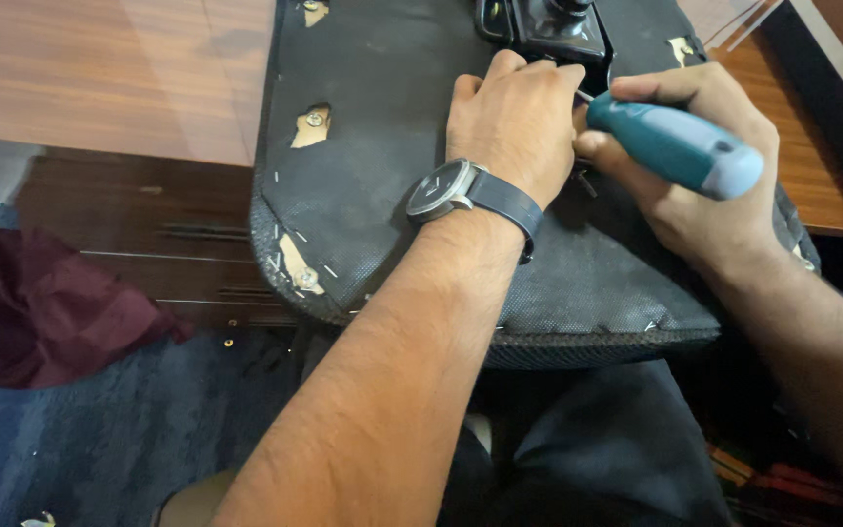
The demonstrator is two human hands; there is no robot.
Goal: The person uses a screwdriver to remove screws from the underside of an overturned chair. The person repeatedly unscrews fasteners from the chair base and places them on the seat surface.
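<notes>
Right hand (pixel 680 185) closed on teal screwdriver (pixel 675 146), tip hidden behind left hand (pixel 514 122). Left hand curled, pressing on black seat (pixel 382 146) w/ fingers near metal bracket (pixel 548 29). Seat on wood desk (pixel 100 68).

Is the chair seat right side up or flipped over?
Flipped over. The chair seat shows its stapled black underside, bolts and metal bracket.
</notes>
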